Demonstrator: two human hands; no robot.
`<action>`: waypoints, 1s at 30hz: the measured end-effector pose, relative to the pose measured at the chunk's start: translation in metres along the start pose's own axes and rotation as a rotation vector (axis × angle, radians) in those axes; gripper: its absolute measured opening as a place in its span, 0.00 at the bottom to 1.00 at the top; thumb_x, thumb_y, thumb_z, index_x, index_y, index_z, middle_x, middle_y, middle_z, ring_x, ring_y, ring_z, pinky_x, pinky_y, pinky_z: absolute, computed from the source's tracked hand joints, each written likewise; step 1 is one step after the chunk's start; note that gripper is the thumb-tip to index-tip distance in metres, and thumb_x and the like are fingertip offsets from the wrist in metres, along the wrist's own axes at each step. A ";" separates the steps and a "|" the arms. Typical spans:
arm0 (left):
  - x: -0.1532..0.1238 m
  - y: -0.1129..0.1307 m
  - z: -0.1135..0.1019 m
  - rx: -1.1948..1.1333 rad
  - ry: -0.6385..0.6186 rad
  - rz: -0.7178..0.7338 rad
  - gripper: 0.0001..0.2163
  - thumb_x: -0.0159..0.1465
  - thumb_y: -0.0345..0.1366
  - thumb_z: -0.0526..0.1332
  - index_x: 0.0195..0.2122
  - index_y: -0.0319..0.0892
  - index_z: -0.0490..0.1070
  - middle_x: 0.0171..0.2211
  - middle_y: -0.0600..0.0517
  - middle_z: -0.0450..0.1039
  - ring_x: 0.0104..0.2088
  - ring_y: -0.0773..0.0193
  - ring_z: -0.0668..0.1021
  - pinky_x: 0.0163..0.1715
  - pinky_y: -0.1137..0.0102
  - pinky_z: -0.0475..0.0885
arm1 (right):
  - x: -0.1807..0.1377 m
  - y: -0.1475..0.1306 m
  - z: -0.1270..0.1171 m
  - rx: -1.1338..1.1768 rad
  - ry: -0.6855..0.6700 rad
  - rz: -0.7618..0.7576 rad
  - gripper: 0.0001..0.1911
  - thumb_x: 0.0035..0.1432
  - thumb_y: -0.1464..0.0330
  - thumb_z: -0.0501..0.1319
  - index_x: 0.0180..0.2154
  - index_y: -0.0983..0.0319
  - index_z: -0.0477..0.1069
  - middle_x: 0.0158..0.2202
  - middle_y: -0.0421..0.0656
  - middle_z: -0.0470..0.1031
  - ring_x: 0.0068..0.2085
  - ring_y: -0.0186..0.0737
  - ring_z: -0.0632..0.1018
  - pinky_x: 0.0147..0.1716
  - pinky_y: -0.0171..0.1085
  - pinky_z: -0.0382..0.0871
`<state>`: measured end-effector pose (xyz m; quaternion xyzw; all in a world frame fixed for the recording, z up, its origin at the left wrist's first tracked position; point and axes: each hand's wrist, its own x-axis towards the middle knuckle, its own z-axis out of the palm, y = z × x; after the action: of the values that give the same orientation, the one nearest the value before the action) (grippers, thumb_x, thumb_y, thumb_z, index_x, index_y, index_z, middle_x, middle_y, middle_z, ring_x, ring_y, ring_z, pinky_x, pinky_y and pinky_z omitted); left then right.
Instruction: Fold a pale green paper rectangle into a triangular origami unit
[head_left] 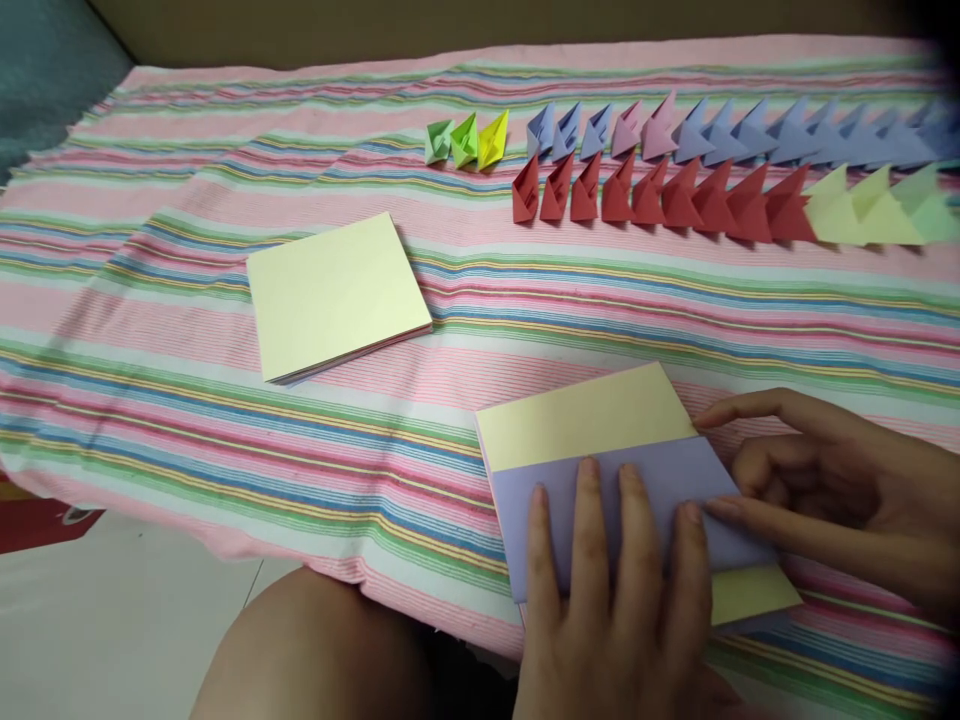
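Under my left hand (619, 560) lies a folded purple sheet of paper (686, 470), a long band with one straight edge at the top. My fingers rest flat and spread on it. Beneath the purple sheet is a stack of paper with a pale yellow top sheet (585, 410), showing above the band and at the lower right. At the right edge is my right hand (817, 480), its thumb touching the purple sheet and its index fingertip by the yellow sheet's side. Thumb and index are apart; the other fingers curl inward.
Another pale yellow-topped paper stack (337, 300) lies to the left. At the back stand rows of folded paper pieces: red ones (619, 195), blue ones (750, 135), and three green and yellow ones (465, 143). A striped cloth (225, 420) covers the surface; a knee (315, 640) shows below its front edge.
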<state>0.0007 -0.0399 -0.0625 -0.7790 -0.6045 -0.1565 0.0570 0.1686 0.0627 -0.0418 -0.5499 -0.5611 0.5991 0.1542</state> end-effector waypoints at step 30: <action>-0.001 -0.008 0.001 -0.072 -0.027 0.032 0.35 0.55 0.58 0.60 0.60 0.44 0.62 0.62 0.43 0.60 0.62 0.44 0.61 0.59 0.47 0.54 | 0.004 -0.021 0.002 0.006 -0.081 -0.007 0.18 0.57 0.62 0.62 0.46 0.57 0.60 0.21 0.32 0.65 0.23 0.31 0.67 0.21 0.30 0.59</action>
<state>-0.0070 -0.0380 -0.0645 -0.7922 -0.5866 -0.1667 0.0234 0.1569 0.0716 -0.0268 -0.5229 -0.5671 0.6219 0.1351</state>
